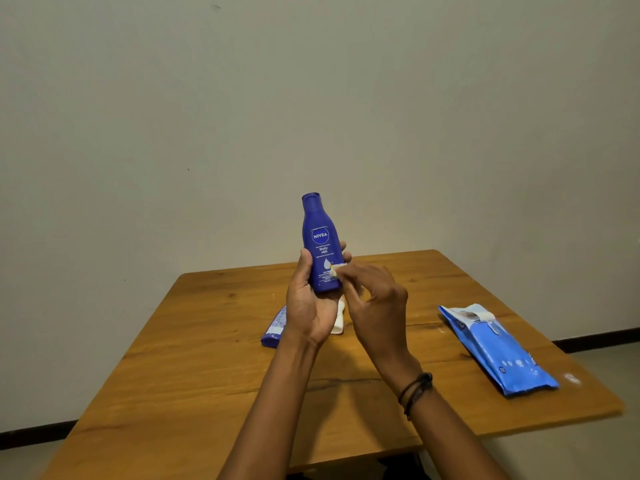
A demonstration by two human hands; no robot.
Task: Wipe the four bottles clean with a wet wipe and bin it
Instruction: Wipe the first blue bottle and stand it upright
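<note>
My left hand [309, 306] holds a dark blue Nivea bottle [320, 239] upright above the table, gripping its lower half. My right hand [375, 306] pinches a small white wet wipe [335, 270] against the bottle's lower right side. On the table behind my hands lie another blue bottle [274, 329], on its side, and a white bottle [338, 322], both mostly hidden by my left hand. No other bottle shows.
A blue pack of wet wipes [495, 348] with its flap lifted lies on the right side of the wooden table [194, 358]. A plain wall stands behind the table. No bin is in view.
</note>
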